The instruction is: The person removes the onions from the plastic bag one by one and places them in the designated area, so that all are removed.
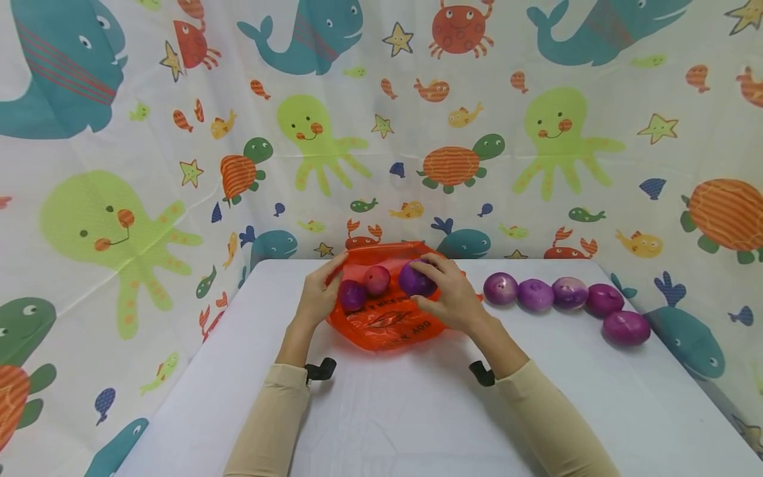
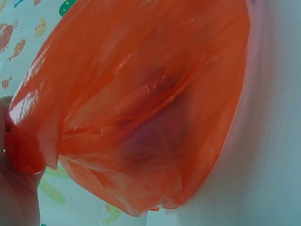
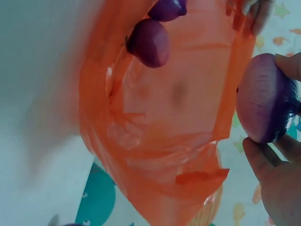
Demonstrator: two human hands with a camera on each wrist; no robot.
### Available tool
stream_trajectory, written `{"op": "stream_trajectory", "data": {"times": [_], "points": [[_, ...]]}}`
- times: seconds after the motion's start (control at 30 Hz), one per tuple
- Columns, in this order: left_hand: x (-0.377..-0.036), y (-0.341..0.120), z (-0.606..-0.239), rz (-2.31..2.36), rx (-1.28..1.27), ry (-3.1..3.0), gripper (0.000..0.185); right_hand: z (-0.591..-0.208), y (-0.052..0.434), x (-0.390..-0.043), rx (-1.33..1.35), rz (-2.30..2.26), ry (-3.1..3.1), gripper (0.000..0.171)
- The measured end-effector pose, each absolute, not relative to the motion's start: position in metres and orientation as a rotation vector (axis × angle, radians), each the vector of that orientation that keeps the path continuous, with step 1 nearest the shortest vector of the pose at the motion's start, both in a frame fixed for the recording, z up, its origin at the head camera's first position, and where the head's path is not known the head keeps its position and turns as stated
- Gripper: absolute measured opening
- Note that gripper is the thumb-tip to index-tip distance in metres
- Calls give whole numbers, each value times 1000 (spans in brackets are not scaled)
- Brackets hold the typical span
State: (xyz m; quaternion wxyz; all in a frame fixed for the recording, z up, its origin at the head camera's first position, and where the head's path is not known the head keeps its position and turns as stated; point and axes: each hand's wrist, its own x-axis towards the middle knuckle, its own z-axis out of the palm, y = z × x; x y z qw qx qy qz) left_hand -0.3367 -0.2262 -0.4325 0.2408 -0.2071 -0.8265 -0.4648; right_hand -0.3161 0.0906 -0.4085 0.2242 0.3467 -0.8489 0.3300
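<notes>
An orange-red plastic bag with dark print lies mouth-open on the table, and two red onions show in it, one dark purple and one pinkish. My left hand pinches the bag's left edge. In the left wrist view the bag wall fills most of the picture, with dark shapes showing through. With my right hand I grip another red onion by thumb and fingers, at the right side of the bag's mouth. The right wrist view shows this onion beside the open bag, clear of its wall.
Several more red onions sit in a curved row on the white table, right of the bag. Behind and beside the table hangs a cloth printed with sea animals. Black straps circle both wrists.
</notes>
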Motion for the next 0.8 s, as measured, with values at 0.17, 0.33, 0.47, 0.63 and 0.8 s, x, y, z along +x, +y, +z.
{"op": "stream_trajectory", "data": {"times": [0.17,0.33,0.47,0.63,0.8], "points": [[-337,-227,-433,-1273,-567,-2260,48,-404,100,-316,925,898,-2346,62],[-337,-228,-433,-1260,-555,-2265,48,-402,109,-318,901,899,-2343,62],[-337,-227,-433,-1263,-559,-2262,48,-399,116,-318,881,918,-2335,63],[-337,-227,-432,-1273,-563,-2261,48,-398,125,-318,843,935,-2349,64],[-337,-227,-433,-1263,-561,-2267,48,-398,136,-319,804,920,-2368,64]]}}
